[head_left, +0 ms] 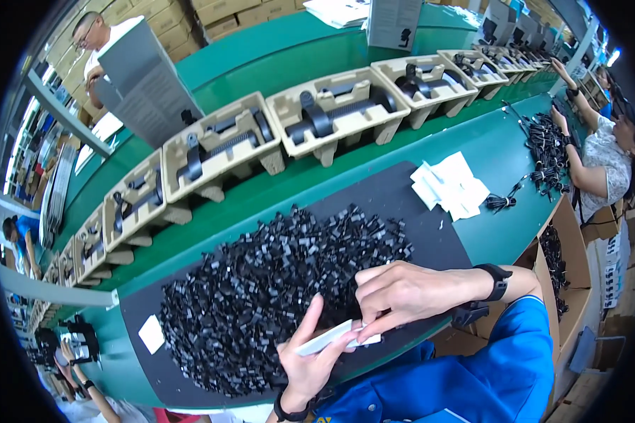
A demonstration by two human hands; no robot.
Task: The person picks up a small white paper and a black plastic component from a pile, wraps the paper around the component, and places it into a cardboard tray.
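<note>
Low in front of me, my left hand [305, 361] holds a small white folded card or paper piece [324, 338] between thumb and fingers. My right hand [408, 292] pinches at its right end, thumb and fingertips pressed together; anything small inside that pinch is hidden. Both hands are over the near edge of a large heap of small black plastic parts [254, 303]. The heap lies on a black mat [391, 185]. Further right on the mat's far corner rests a loose stack of white paper pieces [450, 187]. One white slip [151, 334] lies at the mat's left.
Beyond the mat, a curved row of moulded pulp trays [339, 113] holds black device parts. Grey boxes [144, 84] stand behind it. At right, a co-worker [607, 155] handles black cables [545, 151]; a cardboard box [575, 261] stands below. Other people work at left.
</note>
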